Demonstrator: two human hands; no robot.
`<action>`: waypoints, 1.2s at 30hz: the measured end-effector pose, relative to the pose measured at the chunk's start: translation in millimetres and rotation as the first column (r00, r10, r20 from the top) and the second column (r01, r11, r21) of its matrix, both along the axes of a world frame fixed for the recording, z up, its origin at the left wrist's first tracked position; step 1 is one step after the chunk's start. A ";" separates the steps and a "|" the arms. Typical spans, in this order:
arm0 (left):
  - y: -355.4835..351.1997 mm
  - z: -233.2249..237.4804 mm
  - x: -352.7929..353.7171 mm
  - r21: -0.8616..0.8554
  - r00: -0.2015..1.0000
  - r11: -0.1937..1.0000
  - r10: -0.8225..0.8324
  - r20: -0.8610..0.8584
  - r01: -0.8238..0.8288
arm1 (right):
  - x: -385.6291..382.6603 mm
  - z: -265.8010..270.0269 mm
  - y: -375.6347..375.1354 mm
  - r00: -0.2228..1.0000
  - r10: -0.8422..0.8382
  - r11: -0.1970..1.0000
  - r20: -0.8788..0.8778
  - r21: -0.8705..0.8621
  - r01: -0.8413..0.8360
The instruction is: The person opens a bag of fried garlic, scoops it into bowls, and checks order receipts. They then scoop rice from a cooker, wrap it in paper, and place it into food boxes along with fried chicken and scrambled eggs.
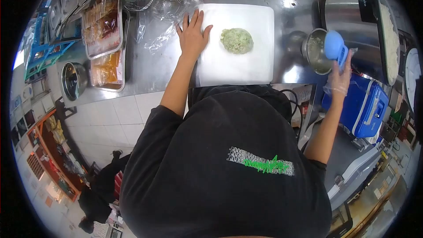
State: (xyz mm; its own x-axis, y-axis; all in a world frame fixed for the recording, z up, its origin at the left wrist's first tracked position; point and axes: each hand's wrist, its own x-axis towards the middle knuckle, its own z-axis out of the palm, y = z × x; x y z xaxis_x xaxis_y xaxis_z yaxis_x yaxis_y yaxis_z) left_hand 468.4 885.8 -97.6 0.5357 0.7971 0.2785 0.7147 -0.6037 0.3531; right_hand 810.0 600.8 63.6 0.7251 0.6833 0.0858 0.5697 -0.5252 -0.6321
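Observation:
My left hand (193, 32), bare, lies with its fingers spread on the left edge of a white sheet (238, 68). On that sheet rests an oval mound of pale green food (237, 41). Off to the right, my right hand (341, 77) wears a clear plastic glove. Its fingers are wrapped round the handle of a blue scoop (334, 45). The scoop's round head is over the right rim of a metal bowl (316, 53), which has pale bits on its inside.
A large steel pot of white food (389, 39) stands at the right, above a blue cooler box (370, 108). Packed trays (103, 28), clear plastic wrap (158, 31) and a dark-filled bowl (74, 80) are on the left. Another person (99, 189) is at the lower left.

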 end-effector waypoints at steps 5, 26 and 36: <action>-2.6 7.3 2.2 0.009 0.996 0.997 -0.071 0.055 0.070 | 30.8 -15.2 -14.0 0.974 0.039 0.862 0.221 -0.501 0.079; -27.0 34.6 -24.5 -0.749 0.766 0.613 0.349 0.541 0.250 | -83.1 -94.8 237.1 0.562 0.820 0.509 -0.107 -0.315 -0.801; -76.4 47.7 -59.7 -0.951 0.817 0.113 0.490 0.305 0.287 | -104.4 -87.0 195.4 0.633 0.774 0.590 -0.004 -0.358 -0.723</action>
State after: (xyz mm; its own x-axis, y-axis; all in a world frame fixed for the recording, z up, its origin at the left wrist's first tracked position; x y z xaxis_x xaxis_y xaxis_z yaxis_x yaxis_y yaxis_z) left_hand 408.8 809.3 -49.9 0.5270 0.5934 -0.6084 0.2341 0.5869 0.7751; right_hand 705.6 796.2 -23.4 -0.0586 0.9841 -0.1674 0.9147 -0.0143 -0.4039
